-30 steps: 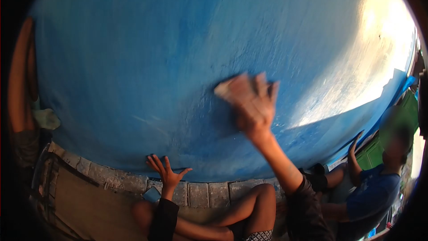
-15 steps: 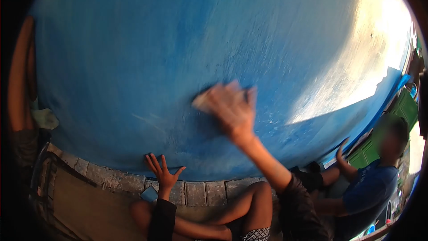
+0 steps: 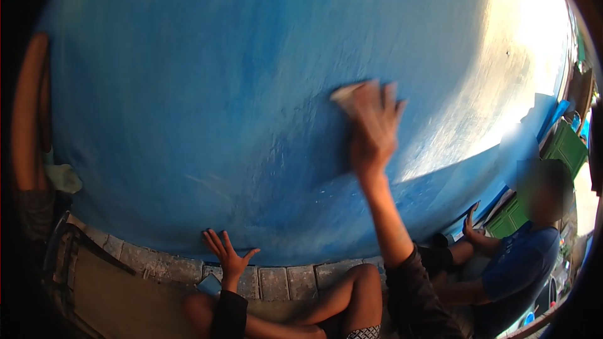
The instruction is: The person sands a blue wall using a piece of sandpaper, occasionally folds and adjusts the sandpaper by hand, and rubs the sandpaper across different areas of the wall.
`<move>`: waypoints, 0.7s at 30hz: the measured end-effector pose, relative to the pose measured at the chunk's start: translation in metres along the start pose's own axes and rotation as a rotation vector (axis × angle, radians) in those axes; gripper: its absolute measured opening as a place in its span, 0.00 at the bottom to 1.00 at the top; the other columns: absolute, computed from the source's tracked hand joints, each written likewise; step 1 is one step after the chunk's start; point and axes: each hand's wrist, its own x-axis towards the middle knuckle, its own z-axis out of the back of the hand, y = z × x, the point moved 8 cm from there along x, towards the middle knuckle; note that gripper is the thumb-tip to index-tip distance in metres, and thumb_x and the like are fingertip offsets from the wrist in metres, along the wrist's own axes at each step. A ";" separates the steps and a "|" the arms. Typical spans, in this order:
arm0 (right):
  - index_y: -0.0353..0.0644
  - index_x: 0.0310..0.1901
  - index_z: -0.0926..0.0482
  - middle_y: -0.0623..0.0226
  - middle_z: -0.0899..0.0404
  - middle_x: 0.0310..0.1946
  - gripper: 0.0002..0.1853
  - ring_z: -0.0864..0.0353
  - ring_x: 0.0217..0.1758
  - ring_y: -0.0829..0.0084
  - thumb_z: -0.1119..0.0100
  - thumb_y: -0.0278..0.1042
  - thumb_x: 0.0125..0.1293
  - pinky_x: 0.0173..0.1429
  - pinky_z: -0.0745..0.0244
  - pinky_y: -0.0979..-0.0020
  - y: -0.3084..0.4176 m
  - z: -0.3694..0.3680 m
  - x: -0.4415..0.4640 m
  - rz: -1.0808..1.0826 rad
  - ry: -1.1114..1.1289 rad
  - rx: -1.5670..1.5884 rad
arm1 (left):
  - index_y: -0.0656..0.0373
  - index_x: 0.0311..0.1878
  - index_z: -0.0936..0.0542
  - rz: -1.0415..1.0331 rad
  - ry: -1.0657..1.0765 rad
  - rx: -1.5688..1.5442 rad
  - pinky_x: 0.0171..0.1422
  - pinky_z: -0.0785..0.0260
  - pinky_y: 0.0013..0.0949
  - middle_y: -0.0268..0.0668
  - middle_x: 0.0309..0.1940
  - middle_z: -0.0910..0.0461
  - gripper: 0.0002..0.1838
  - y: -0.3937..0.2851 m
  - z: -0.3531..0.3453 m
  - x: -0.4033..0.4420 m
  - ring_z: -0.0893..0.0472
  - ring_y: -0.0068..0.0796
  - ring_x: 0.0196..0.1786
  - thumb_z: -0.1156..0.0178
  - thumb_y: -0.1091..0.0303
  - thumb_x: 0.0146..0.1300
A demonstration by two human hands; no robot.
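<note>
My right hand (image 3: 375, 129) presses a pale tan piece of sandpaper (image 3: 344, 93) flat against the blue wall (image 3: 188, 88). Motion blurs the fingers, and most of the sheet is hidden under the palm, so its edges are hard to make out. Low on the same wall, my left hand (image 3: 230, 255) rests with its fingers spread, holding nothing. Just below that hand, a small light-blue square piece (image 3: 210, 285) lies on the grey paving bricks (image 3: 272, 284).
At right, another person in a blue shirt (image 3: 524, 263) sits with one hand at the wall. Green crates (image 3: 565, 149) stand behind. A dark-framed chair (image 3: 94, 248) is at lower left, near another person's limb (image 3: 30, 113) and a pale cloth (image 3: 63, 177).
My right hand has slid up and to the right across the wall with the sandpaper. My left hand keeps its place. The other person's hand has shifted slightly.
</note>
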 end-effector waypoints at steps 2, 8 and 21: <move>0.53 0.65 0.22 0.73 0.28 0.71 0.26 0.37 0.78 0.65 0.50 0.22 0.67 0.82 0.55 0.45 0.057 -0.024 -0.050 0.115 0.354 0.086 | 0.50 0.81 0.57 0.000 0.026 0.012 0.77 0.61 0.72 0.55 0.81 0.67 0.68 -0.001 0.000 -0.002 0.64 0.65 0.81 0.26 0.34 0.46; 0.50 0.65 0.23 0.73 0.32 0.73 0.26 0.41 0.80 0.68 0.46 0.34 0.64 0.83 0.57 0.45 0.143 -0.037 -0.143 0.364 0.562 0.326 | 0.49 0.82 0.59 -0.016 0.118 -0.058 0.77 0.63 0.72 0.54 0.81 0.70 0.70 -0.006 0.007 -0.005 0.67 0.64 0.81 0.26 0.33 0.43; 0.48 0.65 0.22 0.69 0.29 0.71 0.26 0.37 0.78 0.64 0.43 0.24 0.63 0.80 0.53 0.44 0.075 -0.023 -0.041 0.070 0.326 0.207 | 0.48 0.82 0.57 0.092 0.105 -0.074 0.78 0.63 0.71 0.50 0.82 0.71 0.59 0.007 -0.013 -0.014 0.69 0.60 0.82 0.38 0.29 0.58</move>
